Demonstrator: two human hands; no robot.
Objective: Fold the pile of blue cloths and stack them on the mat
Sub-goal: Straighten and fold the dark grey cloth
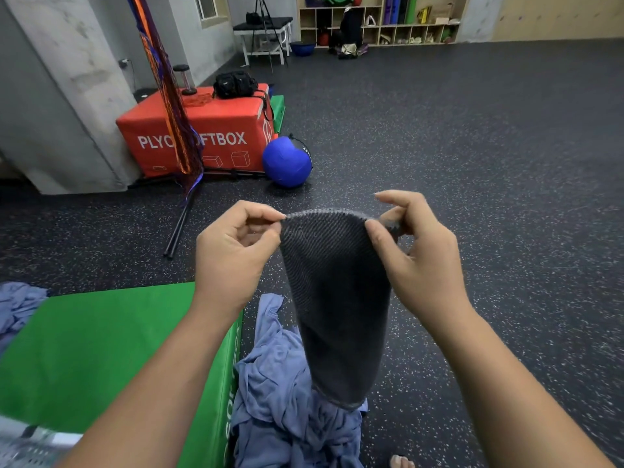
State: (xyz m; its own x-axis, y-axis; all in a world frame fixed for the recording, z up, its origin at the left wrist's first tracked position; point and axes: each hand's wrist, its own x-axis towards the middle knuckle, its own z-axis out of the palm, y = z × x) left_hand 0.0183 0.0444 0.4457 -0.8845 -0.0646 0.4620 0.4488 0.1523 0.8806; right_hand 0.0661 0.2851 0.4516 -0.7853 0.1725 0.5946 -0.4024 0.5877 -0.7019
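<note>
Forearms enter from 6 o'clock, both raised toward frame centre.

Far left, 9 o'clock: a loose blue cloth (17,309) lies crumpled, partly on the edge of the green mat (101,349). The mat fills 7 to 8 o'clock and has no folded stack on it in view.

10 o'clock: red plyo box (209,130) against the wall, with a black bag on top. A blue ball (287,162) rests on the floor (472,146), touching the box's right end.

Left hand (233,251): thumb and forefinger pinch the left end of the upper edge of the dark ribbed cloth (334,298); the other fingers are curled.

The dark ribbed cloth hangs at centre, its top edge stretched between the two hands and narrowing downward. Its lower hem hangs over the pile of blue cloths (280,383), which lies unfolded on the floor at 6 o'clock, just beside the mat's right edge.

Right hand (418,255): the thumb presses the right end of the same edge against curled fingers.

12 to 1 o'clock: cubby shelf (381,32) on the far wall.
</note>
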